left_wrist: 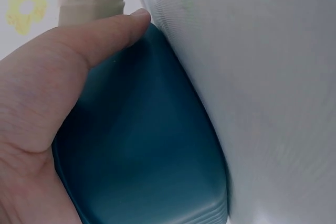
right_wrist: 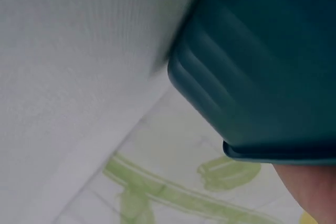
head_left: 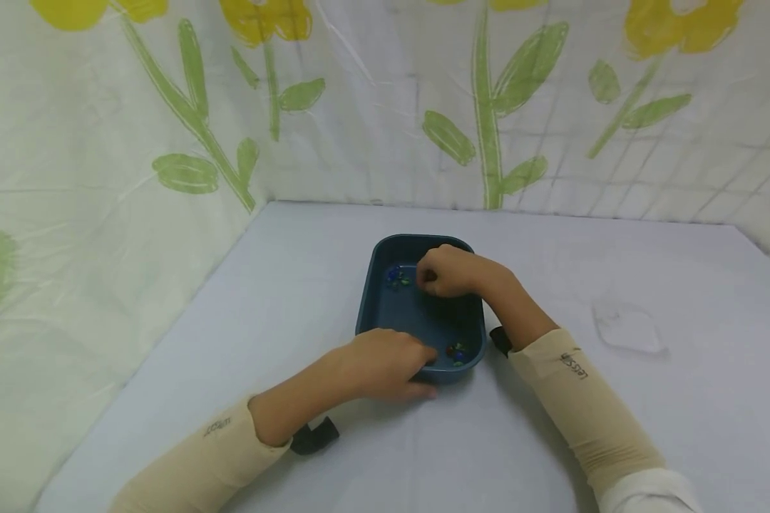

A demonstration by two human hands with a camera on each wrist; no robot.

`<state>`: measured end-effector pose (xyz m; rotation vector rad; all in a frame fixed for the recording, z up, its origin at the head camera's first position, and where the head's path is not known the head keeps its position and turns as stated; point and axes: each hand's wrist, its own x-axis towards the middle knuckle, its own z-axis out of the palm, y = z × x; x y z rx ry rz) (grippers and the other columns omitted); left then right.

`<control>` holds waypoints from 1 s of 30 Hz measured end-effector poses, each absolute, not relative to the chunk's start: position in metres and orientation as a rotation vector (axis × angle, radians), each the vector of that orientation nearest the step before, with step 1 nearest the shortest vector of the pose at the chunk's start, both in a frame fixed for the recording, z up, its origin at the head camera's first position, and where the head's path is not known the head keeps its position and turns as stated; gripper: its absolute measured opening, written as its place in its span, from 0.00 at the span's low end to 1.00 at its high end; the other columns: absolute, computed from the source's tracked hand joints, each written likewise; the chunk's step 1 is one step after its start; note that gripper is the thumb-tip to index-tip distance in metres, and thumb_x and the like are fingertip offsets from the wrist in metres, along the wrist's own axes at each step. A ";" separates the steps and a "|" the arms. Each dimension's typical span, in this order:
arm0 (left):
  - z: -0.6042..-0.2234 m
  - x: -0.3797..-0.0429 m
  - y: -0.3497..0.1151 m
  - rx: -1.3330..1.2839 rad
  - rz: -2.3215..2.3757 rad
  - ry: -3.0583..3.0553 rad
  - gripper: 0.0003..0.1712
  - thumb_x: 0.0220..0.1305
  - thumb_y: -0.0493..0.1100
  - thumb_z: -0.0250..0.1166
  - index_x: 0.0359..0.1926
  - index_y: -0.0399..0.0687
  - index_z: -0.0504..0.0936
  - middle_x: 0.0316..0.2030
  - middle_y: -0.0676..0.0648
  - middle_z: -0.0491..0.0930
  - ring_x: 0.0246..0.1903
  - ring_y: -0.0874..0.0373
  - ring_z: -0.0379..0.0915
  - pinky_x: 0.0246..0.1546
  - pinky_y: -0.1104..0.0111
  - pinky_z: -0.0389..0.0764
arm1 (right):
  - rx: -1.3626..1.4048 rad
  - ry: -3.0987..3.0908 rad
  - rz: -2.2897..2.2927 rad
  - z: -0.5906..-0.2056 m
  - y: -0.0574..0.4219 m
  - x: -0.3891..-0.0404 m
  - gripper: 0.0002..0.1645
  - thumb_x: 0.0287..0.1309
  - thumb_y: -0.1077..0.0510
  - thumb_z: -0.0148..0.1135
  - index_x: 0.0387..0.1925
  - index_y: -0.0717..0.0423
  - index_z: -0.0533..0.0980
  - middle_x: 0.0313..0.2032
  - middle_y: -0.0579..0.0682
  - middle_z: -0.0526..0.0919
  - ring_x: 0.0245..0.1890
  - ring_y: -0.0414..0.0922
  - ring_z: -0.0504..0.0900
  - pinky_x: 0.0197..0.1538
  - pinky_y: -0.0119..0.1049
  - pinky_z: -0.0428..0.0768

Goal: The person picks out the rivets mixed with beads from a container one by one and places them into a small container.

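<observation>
A dark blue rectangular tub [head_left: 375, 306] stands on the table in the head view. Across its near-left corner lies my left hand [head_left: 385, 363], gripping the rim with the thumb outside and the fingers over the inside. The left wrist view shows that thumb against the tub's outer wall [left_wrist: 147, 129]. My right hand [head_left: 452, 271] reaches over the right rim, its fingers curled inside the tub; whether they hold anything is hidden. Small shiny marbles [head_left: 398, 278], blue and green, lie left of those fingers. More marbles [head_left: 457, 353], some red, are in the near-right corner.
On the white table [head_left: 282, 285], to the right, lies a clear, faintly outlined plastic piece [head_left: 629, 328]. A curtain with painted flowers [head_left: 372, 107] hangs behind the table and along its left side. Dark wrist-camera mounts [head_left: 314, 436] sit below the forearms.
</observation>
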<state>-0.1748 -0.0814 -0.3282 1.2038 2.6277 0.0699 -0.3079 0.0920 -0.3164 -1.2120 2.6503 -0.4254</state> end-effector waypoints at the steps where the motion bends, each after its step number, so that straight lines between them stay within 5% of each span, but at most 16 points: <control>1: -0.329 -0.174 -0.082 1.205 0.066 2.632 0.18 0.66 0.57 0.68 0.42 0.48 0.82 0.19 0.57 0.65 0.21 0.63 0.61 0.23 0.71 0.62 | -1.223 2.651 -0.434 -0.316 0.093 -0.308 0.07 0.63 0.65 0.62 0.34 0.56 0.85 0.32 0.45 0.83 0.32 0.43 0.79 0.41 0.40 0.78; 7: -0.331 -0.173 -0.085 1.212 0.092 2.635 0.16 0.65 0.55 0.69 0.42 0.48 0.83 0.20 0.58 0.67 0.22 0.64 0.62 0.24 0.70 0.64 | -1.217 2.632 -0.566 -0.321 0.096 -0.311 0.04 0.62 0.64 0.66 0.37 0.55 0.85 0.37 0.45 0.85 0.38 0.43 0.83 0.43 0.41 0.80; 30: -0.330 -0.175 -0.081 1.215 0.106 2.635 0.16 0.66 0.54 0.69 0.43 0.47 0.83 0.19 0.57 0.66 0.21 0.63 0.63 0.24 0.70 0.64 | -1.204 2.599 -0.646 -0.313 0.105 -0.311 0.04 0.59 0.65 0.65 0.35 0.56 0.84 0.35 0.45 0.85 0.33 0.42 0.82 0.40 0.40 0.80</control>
